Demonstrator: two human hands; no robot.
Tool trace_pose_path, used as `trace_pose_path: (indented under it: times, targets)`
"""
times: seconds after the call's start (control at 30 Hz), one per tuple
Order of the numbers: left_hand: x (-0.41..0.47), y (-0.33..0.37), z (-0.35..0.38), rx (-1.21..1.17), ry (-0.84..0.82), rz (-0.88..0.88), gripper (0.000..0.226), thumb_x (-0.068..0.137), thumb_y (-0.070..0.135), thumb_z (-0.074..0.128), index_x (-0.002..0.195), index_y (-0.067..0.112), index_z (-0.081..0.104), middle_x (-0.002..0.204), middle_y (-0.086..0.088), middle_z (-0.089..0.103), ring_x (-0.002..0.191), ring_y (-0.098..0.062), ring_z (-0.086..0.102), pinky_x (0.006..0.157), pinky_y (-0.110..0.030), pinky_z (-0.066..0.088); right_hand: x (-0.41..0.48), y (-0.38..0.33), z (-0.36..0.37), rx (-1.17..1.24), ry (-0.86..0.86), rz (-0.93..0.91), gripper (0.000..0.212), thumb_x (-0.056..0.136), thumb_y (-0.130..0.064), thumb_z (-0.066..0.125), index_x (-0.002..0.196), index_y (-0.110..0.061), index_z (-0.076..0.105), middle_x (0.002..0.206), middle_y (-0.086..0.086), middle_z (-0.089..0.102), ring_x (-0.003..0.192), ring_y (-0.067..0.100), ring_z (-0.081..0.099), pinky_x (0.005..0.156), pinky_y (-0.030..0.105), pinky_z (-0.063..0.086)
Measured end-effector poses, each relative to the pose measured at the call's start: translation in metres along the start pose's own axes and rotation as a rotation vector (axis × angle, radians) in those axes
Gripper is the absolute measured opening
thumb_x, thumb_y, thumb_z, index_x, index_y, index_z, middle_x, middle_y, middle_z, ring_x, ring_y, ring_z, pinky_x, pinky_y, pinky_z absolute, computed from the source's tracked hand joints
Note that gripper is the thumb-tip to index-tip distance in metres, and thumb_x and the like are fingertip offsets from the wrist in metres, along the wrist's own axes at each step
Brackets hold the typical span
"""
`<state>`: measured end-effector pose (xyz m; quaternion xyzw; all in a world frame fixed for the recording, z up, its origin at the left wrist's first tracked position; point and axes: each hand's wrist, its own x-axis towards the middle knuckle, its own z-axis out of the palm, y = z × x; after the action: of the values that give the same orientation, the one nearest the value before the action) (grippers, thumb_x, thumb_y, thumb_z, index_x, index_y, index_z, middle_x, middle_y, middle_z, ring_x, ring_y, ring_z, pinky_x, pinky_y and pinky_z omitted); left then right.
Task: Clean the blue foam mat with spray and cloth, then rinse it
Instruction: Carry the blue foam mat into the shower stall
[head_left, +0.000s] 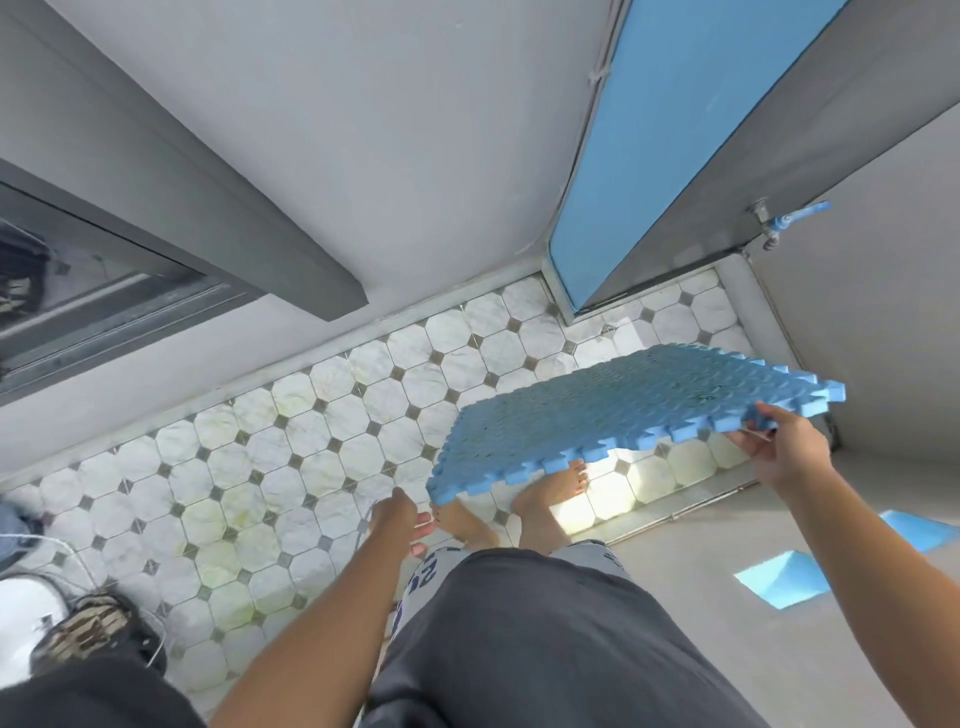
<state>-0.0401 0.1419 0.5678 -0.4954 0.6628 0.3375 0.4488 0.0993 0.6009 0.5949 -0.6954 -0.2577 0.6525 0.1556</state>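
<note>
Holding the blue foam mat (623, 410) in the air above the tiled floor (291, 467), the right hand (784, 452) pinches its near right edge, with the thumb on top and the other fingers underneath. The mat is tilted, and its left corner hangs lower, over the bare feet (550, 499). The left hand (400, 519) is just beside that low corner, its fingers relaxed and holding nothing.

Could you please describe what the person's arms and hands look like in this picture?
The left forearm and right forearm are bare, with no sleeves in view. The left hand and right hand wear no gloves, and no watch, ring or bracelet shows. The person wears a dark grey top.
</note>
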Motion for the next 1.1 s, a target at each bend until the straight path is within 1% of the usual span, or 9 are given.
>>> trace_pose_path:
  times: [0.07,0.17,0.23,0.4,0.5,0.67,0.87,0.97,1.1]
  targets:
    - [0.003,0.003,-0.004,0.0,-0.048,-0.02,0.063,0.109,0.049,0.028,0.134,-0.001,0.057,0.087,-0.01,0.068,0.072,-0.026,0.065,0.065,-0.034,0.042,-0.002,-0.022,-0.006,-0.001,0.028,0.046,0.018,0.093,-0.011,0.061,0.11,-0.011,0.057,0.107,0.008,0.059,0.062,0.012,0.073,0.076,0.029,0.061]
    - [-0.005,0.013,0.005,-0.092,-0.239,-0.006,0.075,0.104,0.063,0.033,0.132,-0.002,0.058,0.098,-0.014,0.072,0.083,-0.029,0.068,0.07,-0.038,0.049,-0.006,-0.04,-0.016,-0.049,0.023,-0.041,0.01,0.095,-0.004,0.059,0.088,-0.012,0.06,0.087,0.007,0.058,0.066,0.015,0.067,0.061,0.029,0.061]
    - [-0.02,0.024,0.022,-0.159,-0.367,0.04,0.076,0.1,0.069,0.037,0.127,0.002,0.059,0.106,-0.015,0.073,0.091,-0.03,0.07,0.078,-0.042,0.054,-0.006,-0.047,-0.021,0.006,0.038,-0.039,0.012,0.097,-0.004,0.056,0.086,-0.008,0.058,0.082,0.007,0.054,0.067,0.014,0.06,0.051,0.03,0.059]
    - [-0.069,0.064,0.085,-0.203,-0.497,0.201,0.075,0.093,0.072,0.05,0.133,0.01,0.053,0.125,-0.015,0.07,0.106,-0.031,0.072,0.08,-0.044,0.058,0.001,-0.054,-0.037,0.128,0.041,0.01,0.013,0.1,-0.006,0.051,0.087,-0.009,0.056,0.083,0.006,0.051,0.056,0.009,0.06,0.053,0.032,0.061]
    - [-0.092,0.089,0.122,-0.181,-0.532,0.289,0.076,0.09,0.067,0.061,0.142,0.013,0.043,0.131,-0.014,0.066,0.11,-0.031,0.072,0.087,-0.046,0.059,0.004,-0.061,-0.054,0.226,0.041,0.045,0.011,0.099,-0.007,0.054,0.089,-0.008,0.057,0.084,0.005,0.051,0.071,0.01,0.057,0.057,0.035,0.063]
    - [-0.129,0.126,0.182,-0.172,-0.609,0.418,0.076,0.096,0.058,0.06,0.155,0.018,0.035,0.143,-0.015,0.058,0.12,-0.031,0.067,0.1,-0.046,0.054,0.013,-0.082,-0.087,0.335,0.11,0.034,0.007,0.095,-0.003,0.059,0.088,-0.003,0.058,0.09,0.01,0.054,0.071,0.012,0.056,0.051,0.036,0.061]
    - [-0.166,0.145,0.257,-0.007,-0.57,0.53,0.048,0.091,0.044,0.074,0.132,0.024,0.058,0.13,-0.012,0.063,0.115,-0.036,0.068,0.094,-0.048,0.058,0.003,-0.084,-0.132,0.424,0.216,0.025,0.007,0.094,-0.001,0.06,0.087,-0.003,0.059,0.088,0.011,0.056,0.066,0.013,0.055,0.059,0.04,0.063]
    - [-0.164,0.147,0.294,0.116,-0.501,0.549,0.044,0.098,0.011,0.069,0.139,0.006,0.055,0.137,-0.02,0.064,0.119,-0.04,0.067,0.079,-0.039,0.064,-0.001,-0.075,-0.149,0.501,0.288,0.026,0.007,0.093,0.0,0.062,0.087,-0.002,0.058,0.084,0.011,0.055,0.066,0.013,0.053,0.058,0.039,0.062]
    - [-0.162,0.158,0.341,0.276,-0.512,0.557,0.045,0.101,0.007,0.062,0.144,0.006,0.049,0.139,-0.017,0.063,0.118,-0.039,0.067,0.081,-0.039,0.063,0.005,-0.061,-0.169,0.659,0.357,0.036,0.008,0.094,0.001,0.061,0.086,0.0,0.059,0.082,0.011,0.051,0.074,0.018,0.055,0.047,0.033,0.059]
